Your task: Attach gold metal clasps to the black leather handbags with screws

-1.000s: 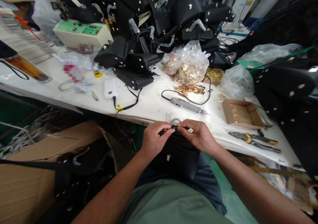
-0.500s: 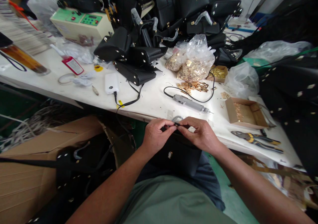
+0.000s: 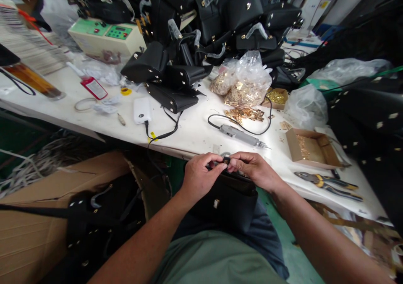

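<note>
A black handbag (image 3: 234, 204) with a small metal clasp rests upright on my lap, at the table's front edge. Above its top, my left hand (image 3: 199, 177) pinches a short black strap (image 3: 226, 160) between thumb and fingers. My right hand (image 3: 253, 170) is closed on the same strap from the other side, fingertips close to the left thumb. Something small and gold-coloured shows at the strap between the hands; its kind is too small to make out. A grey electric screwdriver (image 3: 241, 136) lies on the table just beyond my hands, its tip to the right.
Pliers (image 3: 327, 185) and a cardboard tray (image 3: 315, 147) of small copper-coloured parts lie at the right. Behind are loose gold fittings (image 3: 245, 115), plastic bags of fittings (image 3: 248, 89) and piled black bags (image 3: 171, 95). A white power bank (image 3: 142, 110) and a carton (image 3: 34, 229) are leftward.
The view has tilted slightly, so the table sits a little lower. My hands stay on the strap; the right fingers have shifted, and more of the strap and bag top shows.
</note>
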`<state>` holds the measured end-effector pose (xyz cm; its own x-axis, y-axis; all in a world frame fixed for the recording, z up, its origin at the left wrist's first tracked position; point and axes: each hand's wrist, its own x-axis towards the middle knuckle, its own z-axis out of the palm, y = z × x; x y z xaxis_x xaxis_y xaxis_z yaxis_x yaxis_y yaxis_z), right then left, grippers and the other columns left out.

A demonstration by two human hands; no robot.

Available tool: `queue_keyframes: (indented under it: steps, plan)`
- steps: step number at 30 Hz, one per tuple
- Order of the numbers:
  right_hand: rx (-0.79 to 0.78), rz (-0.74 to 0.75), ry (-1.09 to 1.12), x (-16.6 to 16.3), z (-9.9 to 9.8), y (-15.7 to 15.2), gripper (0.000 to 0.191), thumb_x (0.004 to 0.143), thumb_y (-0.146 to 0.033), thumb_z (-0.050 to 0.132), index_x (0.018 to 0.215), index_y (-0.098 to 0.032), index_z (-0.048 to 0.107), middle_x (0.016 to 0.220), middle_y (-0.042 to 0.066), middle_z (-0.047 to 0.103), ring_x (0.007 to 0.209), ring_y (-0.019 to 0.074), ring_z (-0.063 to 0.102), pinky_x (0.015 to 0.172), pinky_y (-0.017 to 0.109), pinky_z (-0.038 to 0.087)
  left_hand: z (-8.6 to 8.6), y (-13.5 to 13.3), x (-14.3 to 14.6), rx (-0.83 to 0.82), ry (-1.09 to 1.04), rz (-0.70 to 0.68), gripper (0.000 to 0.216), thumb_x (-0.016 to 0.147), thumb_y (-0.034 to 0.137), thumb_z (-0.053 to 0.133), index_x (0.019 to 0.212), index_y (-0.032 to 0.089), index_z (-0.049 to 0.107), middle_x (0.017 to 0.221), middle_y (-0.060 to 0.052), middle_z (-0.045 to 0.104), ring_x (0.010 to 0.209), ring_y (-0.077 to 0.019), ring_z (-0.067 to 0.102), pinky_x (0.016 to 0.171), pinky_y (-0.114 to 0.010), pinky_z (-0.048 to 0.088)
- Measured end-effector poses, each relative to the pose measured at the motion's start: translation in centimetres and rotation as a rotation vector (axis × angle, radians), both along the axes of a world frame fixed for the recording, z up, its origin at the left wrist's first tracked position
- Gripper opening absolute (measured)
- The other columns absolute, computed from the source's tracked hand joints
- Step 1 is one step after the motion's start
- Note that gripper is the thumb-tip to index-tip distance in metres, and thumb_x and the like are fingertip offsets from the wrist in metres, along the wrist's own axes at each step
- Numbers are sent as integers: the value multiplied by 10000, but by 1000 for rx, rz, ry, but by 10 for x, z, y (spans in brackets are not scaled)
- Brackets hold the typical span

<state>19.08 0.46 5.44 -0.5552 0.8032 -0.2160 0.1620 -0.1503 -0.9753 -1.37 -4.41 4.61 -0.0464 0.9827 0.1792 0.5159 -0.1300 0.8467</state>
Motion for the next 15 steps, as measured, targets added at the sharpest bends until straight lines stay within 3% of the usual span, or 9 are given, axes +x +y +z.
queue_keyframes:
  steps: [9,15]
  plan:
    - [0,51,16,-1,-1,4,390,931,-569,668,904,-192,765,848,48,737,807,171,670,773,299,511,-2,0,1,-8,-19,4,51,857,239,745,907,236,754,816,32,768,727,-131,685,711,-241,502]
    - [52,-76,-19,-9,3,-5,384,937,-553,651,872,-183,731,783,37,724,750,175,671,739,296,517,-2,-1,2,-41,-41,22,68,860,252,737,925,237,750,837,29,779,724,-131,694,702,-234,517]
